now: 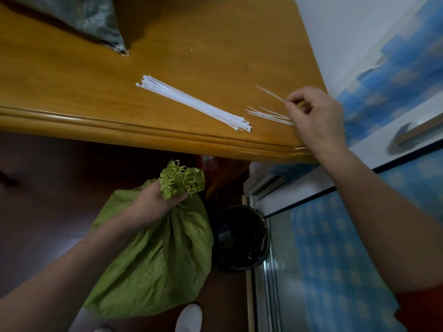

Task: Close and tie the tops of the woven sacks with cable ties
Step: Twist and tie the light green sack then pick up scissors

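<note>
A green woven sack (155,255) hangs below the table edge, its top gathered into a frayed bunch (181,179). My left hand (153,206) is shut around the sack's neck just under that bunch. On the wooden table (72,92) lies a bundle of white cable ties (191,104). Several thin loose ties (268,114) lie to its right. My right hand (316,116) rests on the table's right end and pinches one thin cable tie (269,93), which slants up to the left.
A dark grey-green sack (96,20), its top tied, lies at the table's far left. A black bin (241,238) stands on the floor right of the green sack. A blue patterned glass door (335,248) runs along the right. My white shoe (189,318) is below.
</note>
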